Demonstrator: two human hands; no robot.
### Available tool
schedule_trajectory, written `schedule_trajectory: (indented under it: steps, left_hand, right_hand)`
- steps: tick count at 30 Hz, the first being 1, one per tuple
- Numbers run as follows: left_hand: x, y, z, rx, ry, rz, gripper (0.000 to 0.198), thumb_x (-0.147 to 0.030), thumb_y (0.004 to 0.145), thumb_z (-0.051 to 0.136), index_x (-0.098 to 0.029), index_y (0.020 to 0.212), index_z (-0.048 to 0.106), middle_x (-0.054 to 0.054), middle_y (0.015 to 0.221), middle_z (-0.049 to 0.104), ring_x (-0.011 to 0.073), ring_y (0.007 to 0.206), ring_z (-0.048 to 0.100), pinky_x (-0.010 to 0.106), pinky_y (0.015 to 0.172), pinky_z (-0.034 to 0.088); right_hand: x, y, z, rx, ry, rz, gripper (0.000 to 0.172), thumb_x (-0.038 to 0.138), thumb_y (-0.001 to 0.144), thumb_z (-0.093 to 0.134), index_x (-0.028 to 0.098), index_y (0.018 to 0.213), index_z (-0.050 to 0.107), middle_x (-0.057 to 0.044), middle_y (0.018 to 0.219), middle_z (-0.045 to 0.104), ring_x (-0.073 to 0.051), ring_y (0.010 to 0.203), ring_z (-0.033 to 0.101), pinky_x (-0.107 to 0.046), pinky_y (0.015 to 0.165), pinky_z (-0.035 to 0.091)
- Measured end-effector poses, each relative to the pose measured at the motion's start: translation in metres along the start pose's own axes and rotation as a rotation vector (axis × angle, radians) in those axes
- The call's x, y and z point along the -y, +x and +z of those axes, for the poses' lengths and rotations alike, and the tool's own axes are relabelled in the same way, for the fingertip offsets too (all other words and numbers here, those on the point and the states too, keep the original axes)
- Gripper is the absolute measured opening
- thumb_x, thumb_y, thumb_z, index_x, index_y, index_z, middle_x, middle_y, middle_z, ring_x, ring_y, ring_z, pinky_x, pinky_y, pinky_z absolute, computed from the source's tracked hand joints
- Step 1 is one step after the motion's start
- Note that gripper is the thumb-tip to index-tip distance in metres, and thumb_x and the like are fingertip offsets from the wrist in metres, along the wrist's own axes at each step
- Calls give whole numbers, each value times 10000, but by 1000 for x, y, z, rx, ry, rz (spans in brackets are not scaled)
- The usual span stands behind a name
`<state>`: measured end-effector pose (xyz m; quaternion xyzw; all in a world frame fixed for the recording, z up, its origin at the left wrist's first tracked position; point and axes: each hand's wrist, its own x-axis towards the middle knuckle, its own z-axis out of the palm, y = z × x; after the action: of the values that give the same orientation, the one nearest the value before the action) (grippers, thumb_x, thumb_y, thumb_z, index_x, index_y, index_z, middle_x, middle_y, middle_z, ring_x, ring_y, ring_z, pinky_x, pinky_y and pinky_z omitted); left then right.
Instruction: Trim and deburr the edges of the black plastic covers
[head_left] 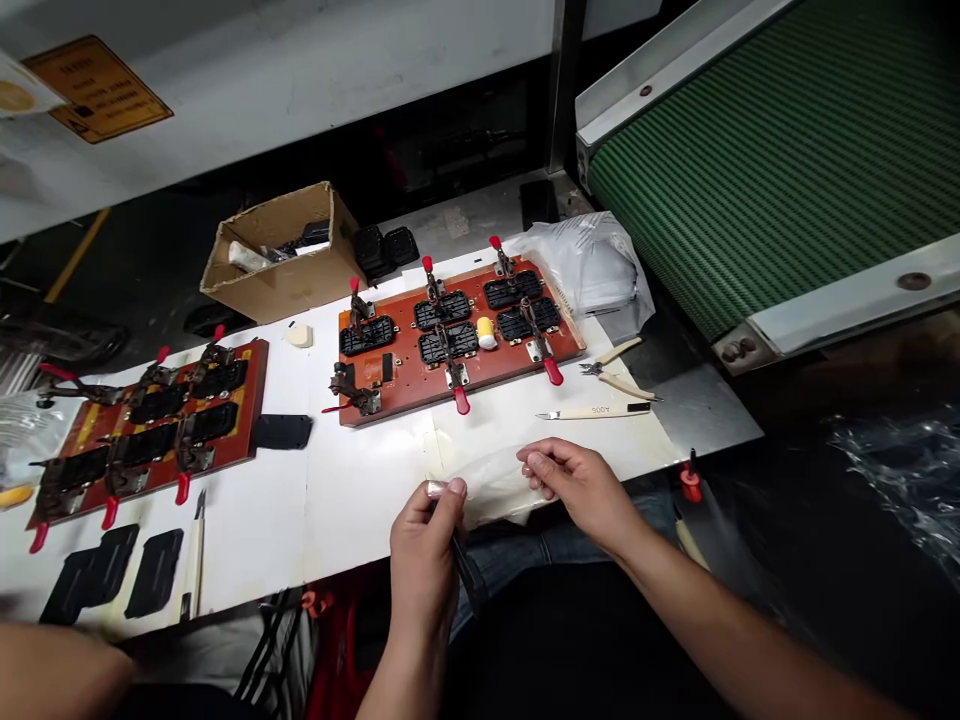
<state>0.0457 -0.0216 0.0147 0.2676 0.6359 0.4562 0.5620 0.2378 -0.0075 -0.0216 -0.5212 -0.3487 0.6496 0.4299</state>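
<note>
My left hand (427,545) is closed at the near edge of the white table, thumb on top. A dark, flat black part (469,575) sticks out below its fingers, mostly hidden by the hand. To the right, my right hand (577,490) is closed in a pinch on a thin, clear plastic bag (491,480), which spreads between both hands. Beyond them lies a reddish-brown fixture board (405,400) with red-handled toggle clamps and several black plastic frames (448,343). One spot at its front left shows no frame. A yellow-and-white cylinder (486,334) stands on the board.
Cutting pliers (611,370) and a craft knife (596,411) lie at the right. A second fixture board (244,400) sits left, near loose black parts (154,575) and another knife (196,550). Behind are a cardboard box (277,290) and a green conveyor (772,150). Someone's arm (60,670) shows lower left.
</note>
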Motion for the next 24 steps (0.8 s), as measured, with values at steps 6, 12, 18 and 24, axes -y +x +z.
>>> schedule_trajectory:
  steps: [6,12,18,24]
  left_hand:
    - [4,1,-3,44,20,-84,369,-516,851,798,-163,816,699,-67,592,430,87,573,354,219,542,314]
    - [8,0,-6,77,47,-87,383,-516,860,800,-149,807,702,-69,598,423,79,576,334,222,545,300]
    - [6,0,-4,88,69,-98,380,-506,854,803,-150,955,720,-73,624,432,77,579,347,219,544,298]
    - [-3,-24,-3,-100,249,329,717,-346,910,774,-317,1547,446,-81,716,582,106,666,533,227,702,450]
  right_hand:
    - [8,-3,-2,-55,-93,-100,337,528,952,720,197,898,741,0,775,667,-135,676,553,-273,648,456]
    - [13,-1,-2,-44,-39,-130,311,506,964,710,215,1068,741,22,731,627,-143,670,573,-273,645,467]
    - [12,-3,-2,-57,-133,-156,293,492,939,744,211,877,686,19,697,648,-143,651,574,-274,639,457]
    - [15,-7,0,-124,-319,-242,234,448,952,733,227,886,695,1,793,696,-163,725,617,-284,688,493]
